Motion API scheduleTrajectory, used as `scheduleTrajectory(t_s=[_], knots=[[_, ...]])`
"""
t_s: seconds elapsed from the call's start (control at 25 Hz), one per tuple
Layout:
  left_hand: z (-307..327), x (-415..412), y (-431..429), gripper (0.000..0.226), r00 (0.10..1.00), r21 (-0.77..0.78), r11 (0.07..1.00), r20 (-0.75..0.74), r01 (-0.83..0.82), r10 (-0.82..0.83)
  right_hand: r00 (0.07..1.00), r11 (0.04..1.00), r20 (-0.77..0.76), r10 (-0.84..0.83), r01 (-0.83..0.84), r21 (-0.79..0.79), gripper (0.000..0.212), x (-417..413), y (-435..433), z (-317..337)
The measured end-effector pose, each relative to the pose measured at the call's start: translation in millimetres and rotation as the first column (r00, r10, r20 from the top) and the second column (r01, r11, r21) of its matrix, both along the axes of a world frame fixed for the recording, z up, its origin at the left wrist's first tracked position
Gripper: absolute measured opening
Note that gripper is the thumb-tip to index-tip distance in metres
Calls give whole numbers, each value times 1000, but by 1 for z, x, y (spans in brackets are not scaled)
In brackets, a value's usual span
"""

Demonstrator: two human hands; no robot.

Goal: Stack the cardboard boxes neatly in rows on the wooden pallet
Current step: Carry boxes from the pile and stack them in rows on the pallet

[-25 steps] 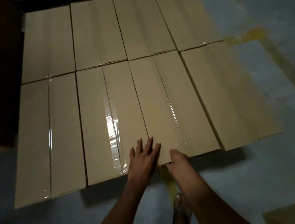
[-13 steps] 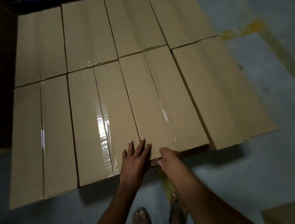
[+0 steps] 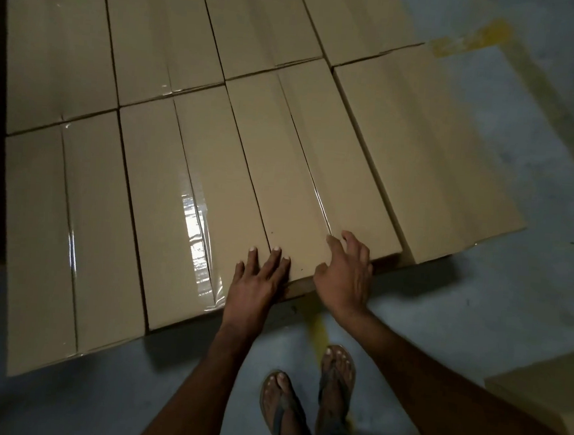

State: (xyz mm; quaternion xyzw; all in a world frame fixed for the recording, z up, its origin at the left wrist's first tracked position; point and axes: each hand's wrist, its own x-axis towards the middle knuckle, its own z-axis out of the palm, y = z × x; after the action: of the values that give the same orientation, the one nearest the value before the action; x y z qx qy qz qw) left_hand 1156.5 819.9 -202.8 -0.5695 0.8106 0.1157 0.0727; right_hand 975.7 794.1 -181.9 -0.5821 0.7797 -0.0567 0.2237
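Target box point(image 3: 303, 170) sits flush right of shiny-taped box point(image 3: 176, 208). Left hand point(image 3: 260, 280), right hand point(image 3: 346, 277): fingers spread flat on its near edge. Looks stiff, probably heavy; grip end corners

Boxes point(image 3: 187, 161) were matt tan cardboard, seams sealed with glossy clear tape point(image 3: 194, 217) catching glare; floor point(image 3: 512, 303) was dull, mottled grey concrete with worn yellow paint.

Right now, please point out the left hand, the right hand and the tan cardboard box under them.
left hand point(image 3: 260, 280), head view, back of hand.
right hand point(image 3: 344, 276), head view, back of hand.
tan cardboard box point(image 3: 279, 168), head view, top flap.
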Motion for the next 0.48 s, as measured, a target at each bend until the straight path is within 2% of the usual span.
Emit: scheduleTrajectory(t_s=[0.12,0.2,0.32,0.4,0.48], knots=[[0,4,-5,70,1000,16,1000,-24,-5,6,998,998,-45,37,-40,-56,57,-2,8,-7],[4,1,-6,67,997,23,999,-63,-38,40,995,996,-45,87,-88,-26,56,-7,10,-8],[15,-6,-3,58,992,29,997,-102,-72,75,987,992,102,123,-123,-4,56,-26,-3,3],[21,-12,-5,57,985,62,991,-115,-119,125,980,988,189,-66,91,-124,50,-56,-15,8],[27,-38,-14,61,974,24,986,-152,-168,169,887,861,255,-385,444,-246,44,-101,-24,9]])
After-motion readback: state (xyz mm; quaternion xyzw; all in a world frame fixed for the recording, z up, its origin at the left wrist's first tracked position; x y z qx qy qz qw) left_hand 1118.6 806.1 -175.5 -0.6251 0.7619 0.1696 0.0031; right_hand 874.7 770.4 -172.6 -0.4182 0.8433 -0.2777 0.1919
